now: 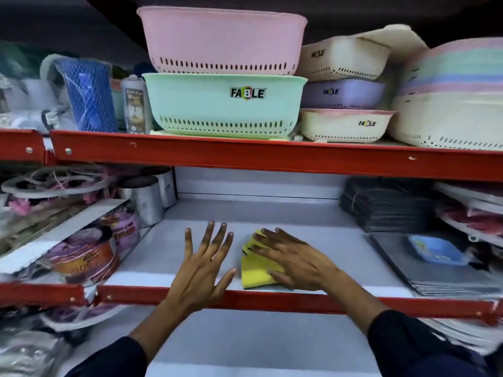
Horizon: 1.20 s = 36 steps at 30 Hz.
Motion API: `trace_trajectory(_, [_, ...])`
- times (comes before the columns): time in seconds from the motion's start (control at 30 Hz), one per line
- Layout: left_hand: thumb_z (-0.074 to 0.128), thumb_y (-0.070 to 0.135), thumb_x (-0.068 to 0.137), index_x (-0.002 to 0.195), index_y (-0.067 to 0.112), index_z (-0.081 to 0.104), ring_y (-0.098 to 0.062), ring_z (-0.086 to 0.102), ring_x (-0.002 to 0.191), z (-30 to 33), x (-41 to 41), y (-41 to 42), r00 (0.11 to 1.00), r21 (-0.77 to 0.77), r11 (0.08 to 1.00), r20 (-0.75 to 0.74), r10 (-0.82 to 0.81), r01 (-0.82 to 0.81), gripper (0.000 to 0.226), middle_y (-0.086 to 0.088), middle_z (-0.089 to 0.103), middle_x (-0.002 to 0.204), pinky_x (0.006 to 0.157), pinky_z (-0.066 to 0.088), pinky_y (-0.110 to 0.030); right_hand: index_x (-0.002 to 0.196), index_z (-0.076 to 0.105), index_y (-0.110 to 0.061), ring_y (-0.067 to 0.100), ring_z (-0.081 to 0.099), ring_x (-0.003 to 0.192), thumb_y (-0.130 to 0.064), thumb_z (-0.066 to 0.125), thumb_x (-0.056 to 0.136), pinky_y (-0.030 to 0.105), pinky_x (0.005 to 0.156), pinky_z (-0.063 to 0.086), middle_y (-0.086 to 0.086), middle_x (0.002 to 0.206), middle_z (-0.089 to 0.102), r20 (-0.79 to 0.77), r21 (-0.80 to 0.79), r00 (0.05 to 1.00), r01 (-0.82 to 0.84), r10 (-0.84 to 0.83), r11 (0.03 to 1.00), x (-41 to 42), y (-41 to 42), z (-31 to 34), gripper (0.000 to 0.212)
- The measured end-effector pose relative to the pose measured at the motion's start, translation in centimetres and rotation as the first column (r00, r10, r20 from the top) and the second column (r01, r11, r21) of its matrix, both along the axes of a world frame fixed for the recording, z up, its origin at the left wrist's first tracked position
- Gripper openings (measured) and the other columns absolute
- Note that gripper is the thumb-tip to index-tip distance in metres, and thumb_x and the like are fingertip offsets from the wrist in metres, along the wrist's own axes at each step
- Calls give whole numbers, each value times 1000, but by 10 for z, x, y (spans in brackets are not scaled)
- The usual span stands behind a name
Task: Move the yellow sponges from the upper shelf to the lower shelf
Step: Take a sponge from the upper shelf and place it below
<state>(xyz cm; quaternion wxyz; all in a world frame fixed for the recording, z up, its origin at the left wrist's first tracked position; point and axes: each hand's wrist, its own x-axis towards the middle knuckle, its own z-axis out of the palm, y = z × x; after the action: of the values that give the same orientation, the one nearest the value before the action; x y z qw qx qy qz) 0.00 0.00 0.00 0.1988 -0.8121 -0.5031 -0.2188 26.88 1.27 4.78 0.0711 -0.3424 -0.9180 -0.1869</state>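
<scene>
Right now both hands are reaching over the red front rail [272, 297] onto the white lower shelf [313, 235]. Right hand [294, 258] is lying flat on top of the yellow sponges [257, 265], fingers [265, 235] spread and pressing down rather than curling around them; palm is covering the sponges' right side. Sponges are sitting near the front edge of the lower shelf, middle of the bay, looking like a small stack with a dark scrub layer showing at the edges, though blur is making the count hard to tell. Left hand [202, 263] is hovering open just left of the sponges, fingers splayed wide, holding nothing, thumb tip close to the sponge edge but apparently not touching it. Dark sleeves are covering both forearms.

Upper shelf [272, 156] is carrying stacked plastic baskets: a pink basket [223, 39] sitting on a mint green basket [226, 104], with cream and lilac ones to the right. A blue mesh roll [87, 96] is standing at the left up there. On the lower shelf, metal cans [144, 200] are standing at back left, a black folded stack [386, 205] at back right, and a blue tray [432, 250] is lying on flat dark sheets at right.
</scene>
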Motion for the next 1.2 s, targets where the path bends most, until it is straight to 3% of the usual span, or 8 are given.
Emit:
trace_trajectory(0.07, [30, 57, 98, 158, 22, 7, -27, -9, 156, -3, -5, 7, 1000, -52, 999, 3, 16, -16, 74, -4, 1, 169, 118, 0, -73, 152, 15, -32, 13, 1, 152, -48, 42, 99, 43, 126, 10, -4, 165, 9, -2, -162, 999, 45, -46, 986, -6, 4, -8, 62])
trace_trajectory(0.23, [18, 62, 97, 158, 24, 4, -24, -14, 155, -16, -18, 23, 999, -106, 993, -9, 54, -54, 73, -1, -5, 168, 117, -6, -71, 152, 15, -33, 15, 4, 152, -62, 39, 95, 41, 127, 7, -4, 164, 12, 27, -246, 997, 81, -77, 966, -19, 13, -12, 68])
trace_trajectory(0.37, [18, 63, 96, 158, 25, 6, -21, -14, 155, -20, -19, 27, 998, -138, 990, 46, 38, -32, 73, 1, -5, 168, 118, -9, -69, 150, 21, -34, 24, 23, 147, -61, 45, 93, 45, 121, 25, -2, 161, 26, 94, -248, 992, 101, -79, 964, -26, 20, -11, 67])
trace_trajectory(0.47, [20, 63, 96, 158, 25, 8, -20, -15, 155, -21, -19, 27, 997, -145, 989, 73, 27, -16, 73, 1, -4, 169, 118, -10, -68, 149, 21, -37, 25, 29, 142, -59, 50, 91, 47, 117, 29, -3, 157, 34, 106, -255, 988, 135, -111, 958, -31, 21, -9, 68])
trace_trajectory(0.63, [21, 62, 96, 158, 24, 10, -20, -15, 155, -21, -20, 26, 994, -156, 988, 104, 31, -14, 73, 1, -1, 169, 119, -9, -68, 149, 21, -37, 23, 36, 133, -62, 54, 82, 43, 112, 36, 0, 145, 42, -60, -183, 985, 151, -165, 971, -37, 5, -2, 78])
trace_trajectory(0.87, [17, 65, 94, 158, 24, 13, -20, -16, 155, -21, -20, 26, 991, -174, 985, 128, 27, -5, 75, 0, 0, 169, 119, -10, -69, 147, 19, -48, 20, 45, 112, -62, 60, 75, 32, 92, 46, 4, 125, 43, -324, -59, 938, 108, -121, 992, -42, -56, -2, 84])
trace_trajectory(1.07, [17, 65, 94, 157, 24, 17, -22, -18, 155, -21, -19, 27, 989, -208, 978, 143, 45, -14, 75, -2, -2, 169, 117, -9, -71, 142, 39, -37, 20, 48, 99, -63, 62, 76, 28, 72, 48, 10, 116, 49, -277, -95, 960, -63, 34, 994, -53, -89, -66, 75])
trace_trajectory(1.2, [21, 63, 95, 156, 25, 20, -23, -18, 155, -23, -20, 27, 989, -217, 976, 140, 41, -10, 72, -3, -3, 169, 117, -10, -72, 140, 40, -36, 21, 52, 98, -64, 60, 76, 28, 68, 51, 9, 119, 49, -207, -221, 978, -81, 34, 972, -62, -86, -126, 73])
